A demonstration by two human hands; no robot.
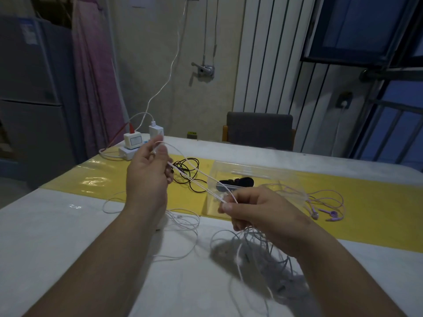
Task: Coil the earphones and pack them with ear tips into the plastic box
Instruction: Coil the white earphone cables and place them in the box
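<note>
The left hand (147, 172) and right hand (254, 211) are each pinching the white earphones (201, 184), holding a stretch of cable taut above the table (68, 236) — loose loops are hanging below the right hand. The clear plastic box (288, 179) is sitting just behind, on the yellow strip (377, 202).

Observed: left forearm (91, 259) and right forearm (343, 271) bare to the frame edge. Both left grip (146, 175) and right grip (258, 209) bare; thumbnails short.
</note>
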